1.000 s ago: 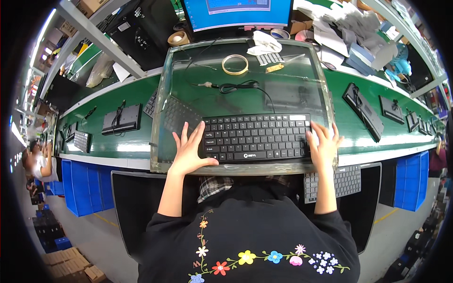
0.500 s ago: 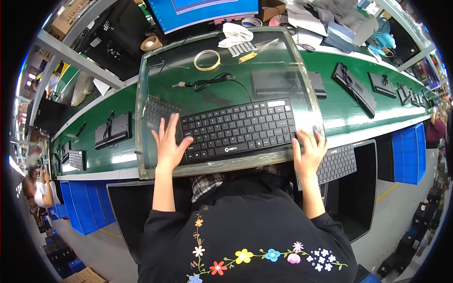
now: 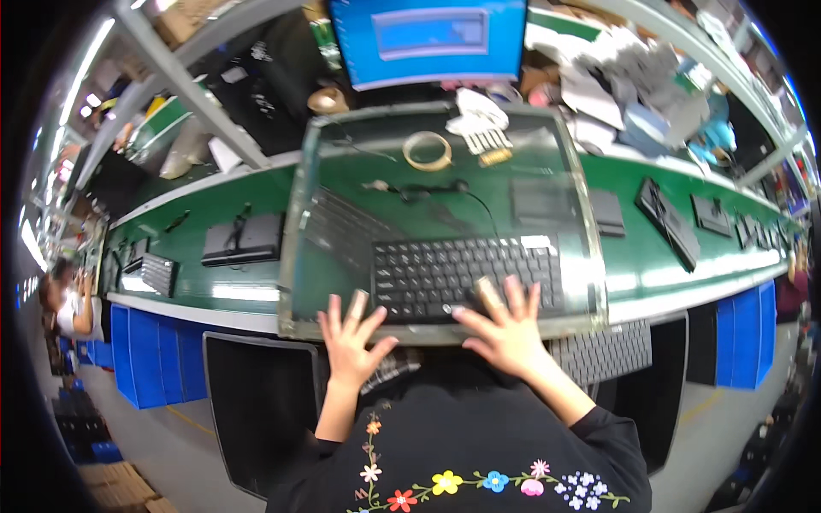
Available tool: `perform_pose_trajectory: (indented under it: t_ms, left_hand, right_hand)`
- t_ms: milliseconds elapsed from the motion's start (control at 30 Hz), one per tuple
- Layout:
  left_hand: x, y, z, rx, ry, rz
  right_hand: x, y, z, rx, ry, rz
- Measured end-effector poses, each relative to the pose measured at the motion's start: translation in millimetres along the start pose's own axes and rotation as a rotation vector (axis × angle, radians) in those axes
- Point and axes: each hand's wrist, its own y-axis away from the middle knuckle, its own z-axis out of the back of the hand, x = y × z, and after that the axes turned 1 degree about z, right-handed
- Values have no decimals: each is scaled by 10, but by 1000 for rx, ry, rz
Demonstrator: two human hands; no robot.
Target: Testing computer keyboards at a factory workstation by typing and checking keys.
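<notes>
A black keyboard [image 3: 466, 265] lies on a clear glass-topped platform [image 3: 359, 162]. Its dark cord [image 3: 423, 190] runs across the glass behind it. My left hand [image 3: 351, 346] is open, fingers spread over the platform's front rim, close to the keyboard's lower left corner. Also open, my right hand [image 3: 510, 332] has its fingertips over the front rows of keys, right of the middle. Blur hides whether they press any key. Neither hand grips anything.
Behind the platform, a monitor [image 3: 432, 38] shows a window on blue. A tape roll [image 3: 427, 151] and crumpled white cloth [image 3: 479, 111] lie at the glass's far side. More keyboards [image 3: 242, 239] rest along the green bench [image 3: 205, 205]. Another keyboard [image 3: 605, 352] sits below the front edge.
My right hand has moved left from the keyboard's right end to its front middle. My left hand has drawn back from its left edge. The view has shifted, and the monitor picture differs.
</notes>
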Motion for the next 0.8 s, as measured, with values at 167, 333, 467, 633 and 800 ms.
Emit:
perform_pose_trajectory:
  t_ms: [167,333,467,633,800]
  left_hand:
    - [-49,-475,311,-176,169,-87]
    - [-517,-1229,103,-176,232,-407]
    - [-1184,-1357,-406,257,368,-550]
    - [-780,-938,-461,443,162,-432]
    - [274,-414,368,408,-17,14]
  right_hand:
    - [341,-1199,-495,-21,-182,448]
    - [-222,-1270,-483,114,-82,193]
    - [-1138,-389,247,75,52,-346]
    - [-990,-501,475,-3,375,-483]
    - [410,-1327,-363,98,-234,201]
